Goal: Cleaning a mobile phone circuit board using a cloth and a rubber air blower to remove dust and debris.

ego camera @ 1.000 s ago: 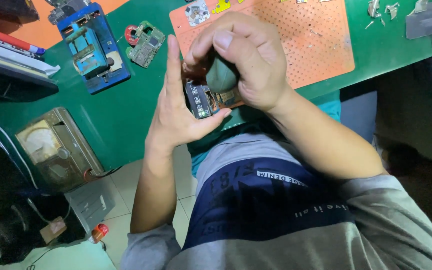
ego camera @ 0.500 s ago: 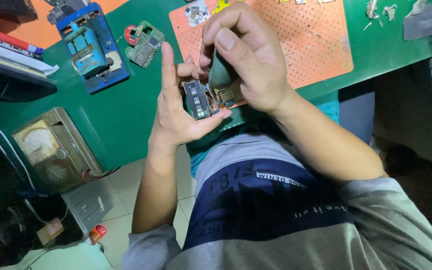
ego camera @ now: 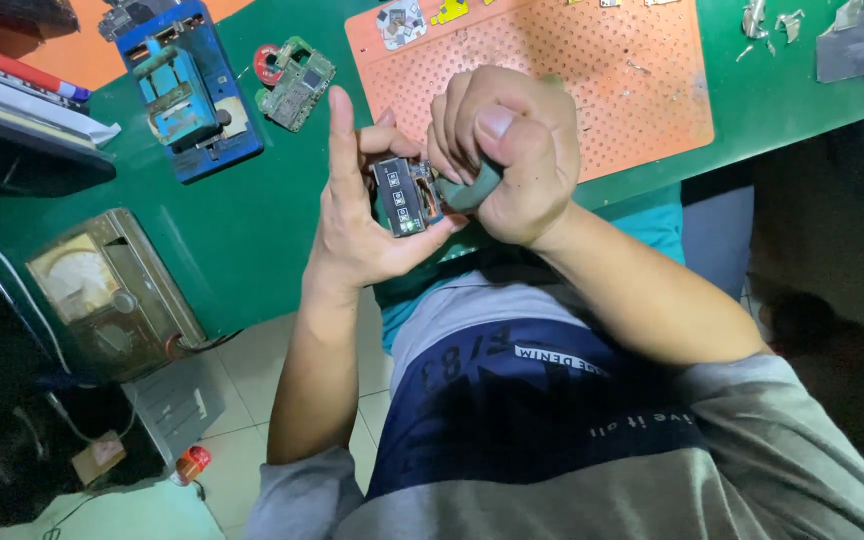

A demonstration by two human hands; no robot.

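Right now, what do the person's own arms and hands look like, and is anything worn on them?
Both hands, left hand and right hand, are bare: no gloves, rings or watch visible. The forearms are uncovered too. Grey short sleeves end near the elbows, on a shirt with a navy chest panel carrying pale lettering.

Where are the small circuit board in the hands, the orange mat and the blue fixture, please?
small circuit board (ego camera: pixel 402 195): head view, its chip-covered face.
orange mat (ego camera: pixel 612 70): head view, bare perforated surface.
blue fixture (ego camera: pixel 184 95): head view, its middle block.

Two hands (ego camera: pixel 372 220), two circuit boards (ego camera: pixel 404 195), perhaps, one orange mat (ego camera: pixel 592 70), one meter (ego camera: pixel 102 295)
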